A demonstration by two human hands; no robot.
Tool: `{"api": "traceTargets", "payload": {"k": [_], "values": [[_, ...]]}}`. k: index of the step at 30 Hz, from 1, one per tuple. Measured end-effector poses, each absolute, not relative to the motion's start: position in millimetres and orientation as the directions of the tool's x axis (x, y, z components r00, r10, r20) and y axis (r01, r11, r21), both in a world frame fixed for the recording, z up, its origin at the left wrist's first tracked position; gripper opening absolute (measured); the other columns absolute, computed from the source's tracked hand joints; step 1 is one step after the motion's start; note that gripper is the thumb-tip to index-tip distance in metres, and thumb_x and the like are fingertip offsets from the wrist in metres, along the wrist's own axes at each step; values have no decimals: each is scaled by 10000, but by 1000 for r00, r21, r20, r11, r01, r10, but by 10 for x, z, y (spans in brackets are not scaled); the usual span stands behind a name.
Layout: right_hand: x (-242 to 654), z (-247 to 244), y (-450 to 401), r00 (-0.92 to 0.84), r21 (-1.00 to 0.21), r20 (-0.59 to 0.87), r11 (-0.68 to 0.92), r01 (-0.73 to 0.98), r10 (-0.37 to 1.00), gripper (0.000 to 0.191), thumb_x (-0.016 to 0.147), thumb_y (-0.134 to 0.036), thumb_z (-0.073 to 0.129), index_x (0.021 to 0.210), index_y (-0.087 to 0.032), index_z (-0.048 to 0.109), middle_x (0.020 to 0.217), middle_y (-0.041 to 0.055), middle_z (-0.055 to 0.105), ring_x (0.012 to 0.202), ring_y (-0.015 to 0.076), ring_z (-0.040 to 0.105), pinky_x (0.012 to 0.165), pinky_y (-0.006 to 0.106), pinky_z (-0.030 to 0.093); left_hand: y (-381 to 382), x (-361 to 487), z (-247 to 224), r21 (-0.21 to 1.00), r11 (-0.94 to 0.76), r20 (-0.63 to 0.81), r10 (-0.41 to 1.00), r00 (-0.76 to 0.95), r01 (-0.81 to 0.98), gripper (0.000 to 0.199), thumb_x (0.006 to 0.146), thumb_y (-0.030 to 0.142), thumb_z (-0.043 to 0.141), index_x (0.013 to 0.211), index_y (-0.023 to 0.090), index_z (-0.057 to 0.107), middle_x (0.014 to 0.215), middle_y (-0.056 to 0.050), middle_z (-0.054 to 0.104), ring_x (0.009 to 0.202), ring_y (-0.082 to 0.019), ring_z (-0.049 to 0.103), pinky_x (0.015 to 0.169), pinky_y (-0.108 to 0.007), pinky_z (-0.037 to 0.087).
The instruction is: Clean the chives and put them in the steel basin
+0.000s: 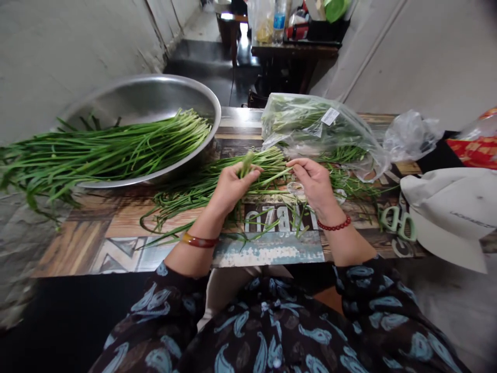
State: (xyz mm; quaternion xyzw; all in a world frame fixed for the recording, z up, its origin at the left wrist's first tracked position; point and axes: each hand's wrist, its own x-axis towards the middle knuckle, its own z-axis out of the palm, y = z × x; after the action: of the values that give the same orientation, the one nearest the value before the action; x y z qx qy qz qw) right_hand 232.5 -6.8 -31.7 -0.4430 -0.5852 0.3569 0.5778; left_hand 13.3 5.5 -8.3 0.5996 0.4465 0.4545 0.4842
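Observation:
My left hand [237, 184] is closed around a small bunch of green stalks [247, 161], their pale ends pointing up. To its right, my right hand [310, 181] pinches the pale end of a stalk between thumb and fingers. Behind and between the hands lies a loose pile of long green stalks [202, 178] on the patterned table [272, 251]. Short cut-off bits lie scattered in front of and beside my right hand. A large metal basin [155, 85] at the left holds a thick bundle of long green stalks [143, 147], whose leafy ends hang over its rim.
A clear plastic bag [322, 122] with more greens lies behind my right hand. Right of it are a crumpled bag [411, 134], green-handled scissors [398, 224], a pale cap [454, 212] and a red package [476, 147]. A bottle [278, 23] stands on a far table.

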Motion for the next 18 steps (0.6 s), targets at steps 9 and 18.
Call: {"api": "traceTargets", "payload": {"k": [9, 18], "values": [[2391, -330, -92, 53, -948, 318, 315, 49, 947, 199, 844, -434, 707, 941, -268, 760, 904, -1, 721, 775, 139, 634, 735, 276, 534, 20, 130, -28, 999, -38, 42, 992, 122, -36, 292, 733, 397, 755, 853, 131, 741, 571, 34, 532, 442, -48, 343, 425, -213, 232], [2331, -323, -98, 50, -961, 278, 278, 10, 959, 224, 819, -445, 734, 940, -262, 780, 927, 5, 766, 810, 143, 680, 788, 288, 556, 26, 173, -126, 952, -244, 201, 954, 224, 184, 247, 780, 352, 726, 899, 148, 797, 934, -76, 769, 862, -195, 671, 806, -297, 511]]}}
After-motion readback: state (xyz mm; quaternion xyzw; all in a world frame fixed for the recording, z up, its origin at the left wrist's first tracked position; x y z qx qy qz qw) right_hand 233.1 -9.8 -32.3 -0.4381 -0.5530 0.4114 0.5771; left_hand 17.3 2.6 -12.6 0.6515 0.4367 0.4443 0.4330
